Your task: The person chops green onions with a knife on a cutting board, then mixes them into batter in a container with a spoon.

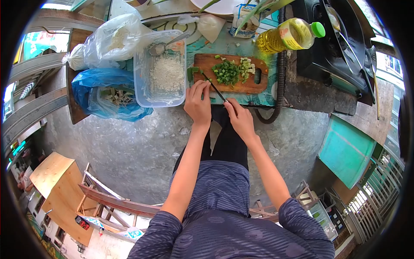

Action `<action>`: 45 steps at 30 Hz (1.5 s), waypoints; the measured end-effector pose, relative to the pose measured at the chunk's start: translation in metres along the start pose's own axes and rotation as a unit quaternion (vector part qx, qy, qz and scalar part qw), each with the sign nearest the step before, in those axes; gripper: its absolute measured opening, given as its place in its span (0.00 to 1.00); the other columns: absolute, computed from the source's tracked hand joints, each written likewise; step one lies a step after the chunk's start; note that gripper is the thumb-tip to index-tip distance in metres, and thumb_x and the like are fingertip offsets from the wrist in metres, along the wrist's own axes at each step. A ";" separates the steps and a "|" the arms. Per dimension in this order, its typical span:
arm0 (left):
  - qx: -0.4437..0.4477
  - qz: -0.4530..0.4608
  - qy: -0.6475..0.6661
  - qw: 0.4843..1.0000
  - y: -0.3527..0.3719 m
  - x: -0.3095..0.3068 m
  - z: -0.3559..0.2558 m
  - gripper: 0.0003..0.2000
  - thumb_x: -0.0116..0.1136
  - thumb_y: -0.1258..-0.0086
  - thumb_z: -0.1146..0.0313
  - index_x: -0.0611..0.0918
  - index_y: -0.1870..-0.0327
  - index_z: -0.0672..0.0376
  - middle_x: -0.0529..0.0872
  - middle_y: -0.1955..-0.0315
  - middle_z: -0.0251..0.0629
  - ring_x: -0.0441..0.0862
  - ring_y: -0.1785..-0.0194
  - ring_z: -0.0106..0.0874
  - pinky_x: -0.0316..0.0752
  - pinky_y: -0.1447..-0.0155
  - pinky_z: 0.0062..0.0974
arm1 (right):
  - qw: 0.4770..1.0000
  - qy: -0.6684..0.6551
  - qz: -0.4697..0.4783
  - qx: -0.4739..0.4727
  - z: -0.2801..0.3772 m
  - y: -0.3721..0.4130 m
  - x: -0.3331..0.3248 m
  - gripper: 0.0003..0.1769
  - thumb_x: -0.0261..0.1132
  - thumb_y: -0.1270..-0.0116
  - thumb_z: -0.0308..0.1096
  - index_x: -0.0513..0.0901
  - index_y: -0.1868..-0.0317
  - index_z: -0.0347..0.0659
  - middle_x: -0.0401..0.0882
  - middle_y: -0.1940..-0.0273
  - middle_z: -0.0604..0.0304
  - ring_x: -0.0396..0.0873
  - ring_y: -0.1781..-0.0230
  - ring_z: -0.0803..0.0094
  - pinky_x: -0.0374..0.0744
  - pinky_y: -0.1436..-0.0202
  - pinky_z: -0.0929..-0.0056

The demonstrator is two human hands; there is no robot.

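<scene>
My right hand (239, 118) grips the handle of a knife (214, 88), whose blade points up and left over the near left part of a wooden cutting board (236, 89). Beside the blade, my left hand (199, 102) has its fingers bent together at the board's left edge. Green spring onion (195, 69) shows just past those fingertips, and the hand hides the part in its grasp. Chopped spring onion (227, 71) lies heaped mid-board, with paler pieces (246, 68) to its right, near the handle slot.
Left of the board stands a plastic container (139, 86) of white flour with a spoon (176, 39). Beyond are a blue bag (84, 93) and a clear bag (116, 39). An oil bottle (286, 36), a black stove (323, 64) and a hose (281, 64) are on the right.
</scene>
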State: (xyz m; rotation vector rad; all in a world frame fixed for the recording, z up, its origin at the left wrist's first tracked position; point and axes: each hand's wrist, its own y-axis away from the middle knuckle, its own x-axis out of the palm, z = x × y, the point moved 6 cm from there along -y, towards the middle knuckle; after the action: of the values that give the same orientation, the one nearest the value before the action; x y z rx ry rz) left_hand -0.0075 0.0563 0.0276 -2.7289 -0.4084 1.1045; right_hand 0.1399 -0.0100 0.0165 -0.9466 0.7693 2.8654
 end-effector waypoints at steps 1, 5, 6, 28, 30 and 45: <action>-0.001 0.000 0.000 1.000 0.001 0.000 0.000 0.02 0.66 0.39 0.72 0.85 0.66 0.57 0.87 0.64 0.28 0.82 0.63 0.33 0.77 0.62 0.27 | 1.000 0.001 -0.001 -0.001 -0.001 -0.002 0.004 0.17 0.54 0.26 0.47 0.80 0.51 0.45 0.82 0.75 0.50 0.81 0.71 0.48 0.77 0.67 0.57; -0.011 -0.002 -0.004 1.000 0.002 0.001 0.000 0.02 0.66 0.39 0.72 0.85 0.66 0.57 0.87 0.64 0.27 0.82 0.63 0.32 0.77 0.63 0.27 | 0.997 0.048 -0.044 -0.035 0.001 0.000 0.007 0.15 0.54 0.26 0.46 0.79 0.52 0.46 0.82 0.75 0.50 0.81 0.72 0.49 0.77 0.71 0.58; -0.013 0.001 -0.004 1.000 0.004 0.001 0.000 0.02 0.66 0.39 0.72 0.85 0.66 0.57 0.87 0.64 0.27 0.83 0.63 0.31 0.77 0.63 0.27 | 0.996 0.060 -0.051 -0.041 0.002 0.004 0.007 0.15 0.54 0.26 0.46 0.79 0.51 0.46 0.82 0.75 0.51 0.82 0.73 0.50 0.76 0.72 0.59; -0.020 0.004 -0.012 1.000 0.004 0.002 0.000 0.02 0.65 0.36 0.71 0.87 0.64 0.55 0.85 0.64 0.26 0.82 0.62 0.30 0.77 0.63 0.27 | 0.985 0.083 -0.133 -0.068 -0.006 0.022 -0.007 0.14 0.57 0.27 0.45 0.81 0.52 0.46 0.82 0.76 0.55 0.82 0.77 0.56 0.75 0.76 0.63; -0.035 0.005 -0.014 0.999 0.005 0.002 -0.001 0.02 0.65 0.36 0.71 0.87 0.64 0.54 0.85 0.63 0.26 0.82 0.61 0.30 0.77 0.62 0.27 | 0.992 0.039 -0.105 -0.050 -0.005 0.021 -0.006 0.15 0.56 0.26 0.45 0.81 0.52 0.46 0.81 0.77 0.53 0.81 0.77 0.55 0.75 0.75 0.63; -0.086 0.034 0.032 0.995 0.003 -0.003 0.007 0.04 0.64 0.36 0.72 0.87 0.61 0.56 0.87 0.62 0.30 0.84 0.62 0.31 0.77 0.59 0.27 | 0.999 -0.048 -0.017 0.015 -0.007 0.016 -0.001 0.18 0.54 0.26 0.49 0.81 0.51 0.46 0.76 0.82 0.55 0.79 0.78 0.55 0.73 0.71 0.64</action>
State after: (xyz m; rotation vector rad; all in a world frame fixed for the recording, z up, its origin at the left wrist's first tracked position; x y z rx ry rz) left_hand -0.0140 0.0533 0.0241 -2.9413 -0.4218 1.0384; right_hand 0.1417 -0.0267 0.0196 -0.8053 0.7785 2.8370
